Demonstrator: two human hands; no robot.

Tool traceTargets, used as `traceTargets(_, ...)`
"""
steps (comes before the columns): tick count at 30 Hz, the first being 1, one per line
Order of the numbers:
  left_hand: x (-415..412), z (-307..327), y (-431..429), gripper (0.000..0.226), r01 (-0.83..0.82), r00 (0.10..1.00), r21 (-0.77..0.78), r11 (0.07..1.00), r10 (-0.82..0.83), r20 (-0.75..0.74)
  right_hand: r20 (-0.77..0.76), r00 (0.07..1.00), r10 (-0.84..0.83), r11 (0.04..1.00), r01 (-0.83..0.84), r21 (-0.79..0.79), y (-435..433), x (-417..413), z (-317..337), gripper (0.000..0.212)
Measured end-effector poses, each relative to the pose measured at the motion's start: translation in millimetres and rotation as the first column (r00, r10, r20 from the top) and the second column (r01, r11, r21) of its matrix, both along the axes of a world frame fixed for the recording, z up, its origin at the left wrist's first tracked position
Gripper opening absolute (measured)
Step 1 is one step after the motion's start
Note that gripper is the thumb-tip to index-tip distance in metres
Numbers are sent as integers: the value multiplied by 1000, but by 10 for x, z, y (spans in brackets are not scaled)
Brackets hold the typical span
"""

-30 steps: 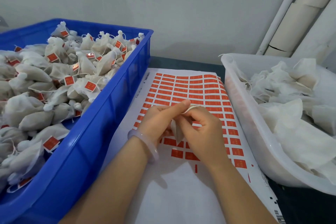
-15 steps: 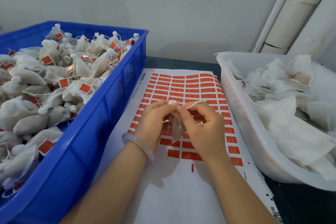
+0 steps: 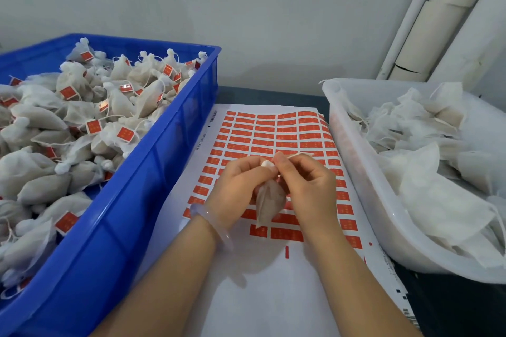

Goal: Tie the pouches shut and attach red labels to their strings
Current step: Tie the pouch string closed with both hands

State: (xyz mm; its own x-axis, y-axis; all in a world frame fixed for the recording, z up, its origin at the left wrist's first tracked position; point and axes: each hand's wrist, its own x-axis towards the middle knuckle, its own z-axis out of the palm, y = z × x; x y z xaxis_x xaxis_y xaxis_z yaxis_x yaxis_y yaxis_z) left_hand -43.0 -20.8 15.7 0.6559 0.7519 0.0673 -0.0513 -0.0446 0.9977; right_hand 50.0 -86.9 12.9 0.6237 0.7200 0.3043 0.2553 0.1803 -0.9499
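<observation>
A small white pouch [image 3: 269,204] hangs between my two hands above the sheet of red labels [image 3: 276,134]. My left hand [image 3: 238,186] grips the pouch's gathered neck, its white top showing above my fingers. My right hand [image 3: 308,183] pinches the pouch's string, which runs up and to the right from my fingertips. The sheet lies flat on the table between two bins, with several rows of red labels still on it and blank white backing near me.
A blue crate [image 3: 153,178] on the left is heaped with tied, labelled pouches. A white tub [image 3: 361,172] on the right holds untied pouches. The wall and white pipes [image 3: 427,22] stand behind. The table's dark edge shows at lower right.
Both hands stayed over the label sheet, working the pouch's neck. The pouch body now hangs lower and more in sight below my fingers, and the string is drawn out to the right.
</observation>
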Motion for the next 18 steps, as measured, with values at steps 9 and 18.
traceTargets(9, -41, 29, -23, 12, -31, 984, -45, 999, 38, 177, -153, 972, 179, 982, -185, -30, -11, -27, 2, 17)
traceTargets(18, -67, 33, -14, 25, 50, 971, -138, 989, -16, 240, -348, 877, 332, 936, -353, 6, -24, 24, -22, 27)
